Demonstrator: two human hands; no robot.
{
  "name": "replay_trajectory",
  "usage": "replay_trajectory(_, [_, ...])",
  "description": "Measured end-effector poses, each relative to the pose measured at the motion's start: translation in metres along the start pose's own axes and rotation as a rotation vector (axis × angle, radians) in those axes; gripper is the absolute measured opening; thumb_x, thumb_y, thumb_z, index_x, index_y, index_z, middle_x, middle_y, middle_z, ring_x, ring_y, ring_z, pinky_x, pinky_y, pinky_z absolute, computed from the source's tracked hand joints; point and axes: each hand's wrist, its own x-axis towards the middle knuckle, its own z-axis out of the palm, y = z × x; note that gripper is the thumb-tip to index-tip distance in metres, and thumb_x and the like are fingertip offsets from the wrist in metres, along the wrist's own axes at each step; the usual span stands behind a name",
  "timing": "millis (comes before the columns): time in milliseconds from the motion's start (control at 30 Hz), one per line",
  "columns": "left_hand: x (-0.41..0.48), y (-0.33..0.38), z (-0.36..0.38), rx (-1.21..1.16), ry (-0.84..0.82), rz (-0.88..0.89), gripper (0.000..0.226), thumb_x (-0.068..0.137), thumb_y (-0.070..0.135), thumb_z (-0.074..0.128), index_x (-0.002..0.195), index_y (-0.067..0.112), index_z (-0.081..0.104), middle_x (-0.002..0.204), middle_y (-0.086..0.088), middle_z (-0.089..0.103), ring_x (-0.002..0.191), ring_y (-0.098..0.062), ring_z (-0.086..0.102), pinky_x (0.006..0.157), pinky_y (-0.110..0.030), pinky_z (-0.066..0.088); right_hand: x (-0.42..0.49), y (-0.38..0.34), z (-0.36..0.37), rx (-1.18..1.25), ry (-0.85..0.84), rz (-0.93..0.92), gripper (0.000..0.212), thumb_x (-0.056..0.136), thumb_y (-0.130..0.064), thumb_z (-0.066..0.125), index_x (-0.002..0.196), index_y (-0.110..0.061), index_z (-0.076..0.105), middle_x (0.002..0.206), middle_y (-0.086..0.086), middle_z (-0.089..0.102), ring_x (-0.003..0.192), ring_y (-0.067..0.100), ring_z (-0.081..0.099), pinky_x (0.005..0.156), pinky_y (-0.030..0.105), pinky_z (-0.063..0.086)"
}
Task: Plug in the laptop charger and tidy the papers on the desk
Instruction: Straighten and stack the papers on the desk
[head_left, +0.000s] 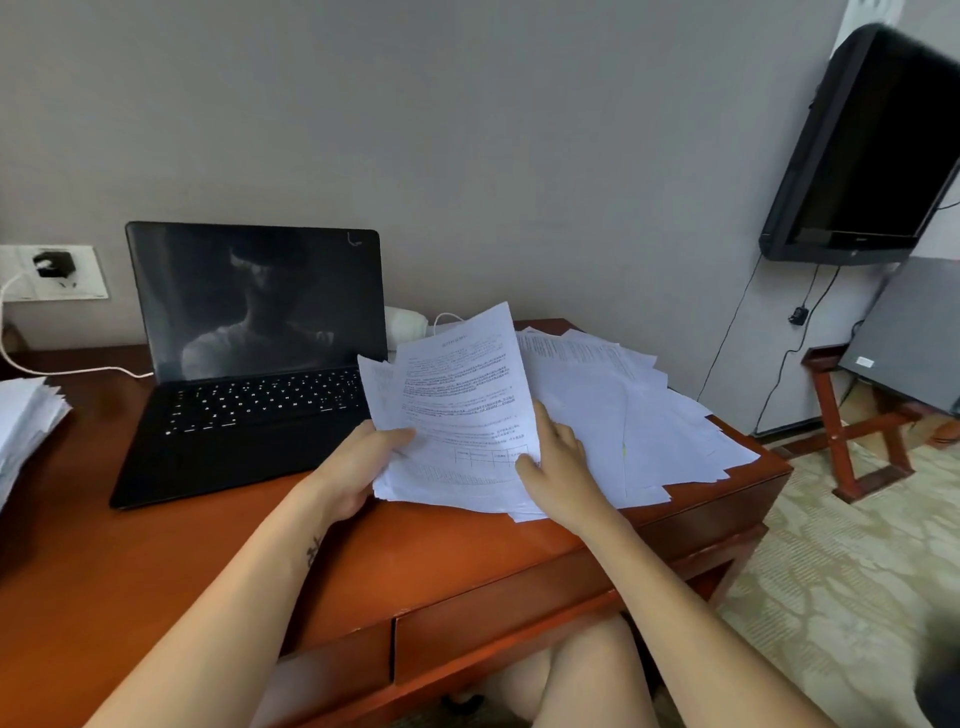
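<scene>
Head view: both hands hold one sheaf of papers (462, 405), tilted up in front of the person. The left hand (363, 462) grips its lower left edge, thumb on top. The right hand (558, 462) pinches the lower right edge. Loose sheets (654, 415) lie fanned over the right end of the surface (208, 561). The open laptop (249, 364) stands to their left. A black charger (52, 264) sits in the wall socket (91, 283), and its white cable (67, 370) trails toward the laptop.

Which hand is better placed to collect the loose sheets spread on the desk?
Probably the right hand: the loose sheets lie just beside it, while the left hand grips the held bundle.
</scene>
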Motion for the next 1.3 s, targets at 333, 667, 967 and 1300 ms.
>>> replay_trajectory(333, [0.002,-0.002,0.003,0.109,0.084,-0.013,0.04,0.104,-0.005,0.041,0.121,0.023,0.065,0.121,0.001,0.075,0.117,-0.021,0.068,0.105,-0.042,0.052,-0.001,-0.001,-0.001,-0.199,-0.073,-0.029,0.055,0.1,-0.031,0.046,0.154,-0.028,0.04,0.166,-0.006,0.023,0.149,0.008,0.012,0.123,0.033,0.01])
replay_trajectory(667, [-0.017,0.011,0.002,0.232,0.186,0.403,0.04,0.11,0.012,0.046,0.145,0.03,0.051,0.135,0.012,0.066,0.126,-0.009,0.063,0.11,-0.042,0.049,0.0,-0.018,-0.006,0.503,0.061,0.083,0.051,0.106,-0.035,0.046,0.155,-0.031,0.031,0.152,-0.011,0.041,0.126,-0.006,0.046,0.104,0.022,0.041])
replay_trajectory(967, [-0.045,0.041,-0.013,0.266,0.254,0.652,0.037,0.11,0.014,0.049,0.145,0.023,0.05,0.138,0.009,0.064,0.129,-0.01,0.06,0.106,-0.032,0.048,0.019,-0.073,-0.037,0.796,0.116,0.065,0.03,0.098,-0.015,0.064,0.128,-0.018,0.059,0.118,-0.004,0.073,0.11,0.013,0.07,0.09,0.031,0.057])
replay_trajectory(1300, [-0.057,0.029,-0.016,0.2,0.461,0.572,0.047,0.105,-0.003,0.049,0.145,0.021,0.05,0.132,0.017,0.064,0.122,0.004,0.06,0.101,-0.015,0.048,-0.004,-0.11,-0.005,0.754,0.324,-0.094,0.034,0.097,-0.003,0.059,0.123,-0.025,0.056,0.116,-0.013,0.068,0.104,-0.004,0.064,0.082,0.011,0.051])
